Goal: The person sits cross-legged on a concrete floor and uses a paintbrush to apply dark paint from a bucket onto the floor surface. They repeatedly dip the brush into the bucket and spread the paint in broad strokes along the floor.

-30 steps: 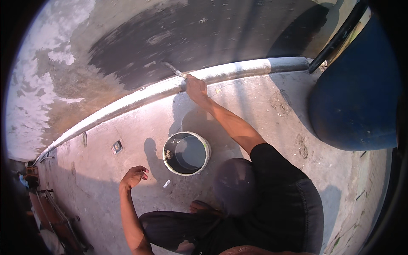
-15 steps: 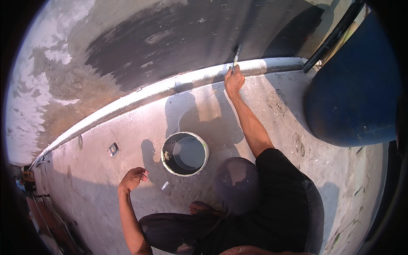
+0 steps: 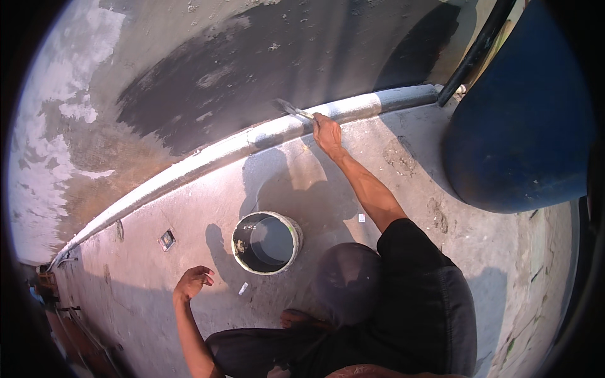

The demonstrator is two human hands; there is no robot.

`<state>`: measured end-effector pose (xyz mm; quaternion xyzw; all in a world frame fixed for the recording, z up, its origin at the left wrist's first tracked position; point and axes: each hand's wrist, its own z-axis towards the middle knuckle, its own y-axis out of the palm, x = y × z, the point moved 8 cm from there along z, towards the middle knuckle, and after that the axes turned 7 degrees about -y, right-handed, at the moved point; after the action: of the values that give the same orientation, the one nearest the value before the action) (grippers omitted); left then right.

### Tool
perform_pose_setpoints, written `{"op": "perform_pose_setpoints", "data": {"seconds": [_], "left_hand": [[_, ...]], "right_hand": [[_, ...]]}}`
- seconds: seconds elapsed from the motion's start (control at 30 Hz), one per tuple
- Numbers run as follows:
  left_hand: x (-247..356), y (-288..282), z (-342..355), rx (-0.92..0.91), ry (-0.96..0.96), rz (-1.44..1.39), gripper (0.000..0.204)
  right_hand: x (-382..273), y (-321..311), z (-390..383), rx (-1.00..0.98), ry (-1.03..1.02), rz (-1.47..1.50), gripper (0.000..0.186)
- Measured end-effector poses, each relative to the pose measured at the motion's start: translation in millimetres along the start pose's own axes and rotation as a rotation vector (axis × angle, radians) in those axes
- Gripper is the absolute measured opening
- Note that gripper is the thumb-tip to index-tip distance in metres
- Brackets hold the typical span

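Observation:
A paintbrush [image 3: 299,112] is gripped in my right hand [image 3: 328,135], its bristle end pointing left against the lower part of the wall, just above the pipe. Behind the bristles the wall [image 3: 252,69] carries a dark grey wet-looking patch. My left hand [image 3: 193,283] hangs over the floor with loosely curled fingers apart and nothing visible in them. Between my arms stands a round bucket [image 3: 295,236] with grey liquid inside. A pale pipe [image 3: 214,155] runs along the foot of the wall, passing below my right hand.
To the right stands a large dark blue barrel [image 3: 510,138], with a black pipe [image 3: 474,57] slanting behind it. A small square drain [image 3: 166,240] is set in the concrete floor. White scraps [image 3: 243,288] lie near the bucket. My bent knee [image 3: 348,283] is close by.
My right hand has swung the brush left along the wall, turning it from upright to slanting left. My left hand has shifted slightly down, its fingers still loosely curled.

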<state>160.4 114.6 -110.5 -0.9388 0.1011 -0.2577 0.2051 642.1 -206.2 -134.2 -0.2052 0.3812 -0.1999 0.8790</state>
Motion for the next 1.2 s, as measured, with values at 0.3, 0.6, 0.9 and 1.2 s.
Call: {"op": "perform_pose_setpoints", "data": {"seconds": [0.3,0.6,0.9,1.2], "left_hand": [[24,7,16,-0.011,0.067,0.056,0.028],[11,-5,80,0.009,0.092,0.440,0.033],[-4,1,100,-0.015,-0.154,0.625,0.051],[-31,-1,102,0.043,0.004,0.783,0.020]], "right_hand": [[111,-213,19,0.458,0.305,-0.375,0.020],[-128,-183,72,-0.395,0.113,0.317,0.035],[-307,-73,-36,-1.196,-0.520,0.195,0.024],[-290,5,-131,-1.261,-0.792,0.178,0.017]]}}
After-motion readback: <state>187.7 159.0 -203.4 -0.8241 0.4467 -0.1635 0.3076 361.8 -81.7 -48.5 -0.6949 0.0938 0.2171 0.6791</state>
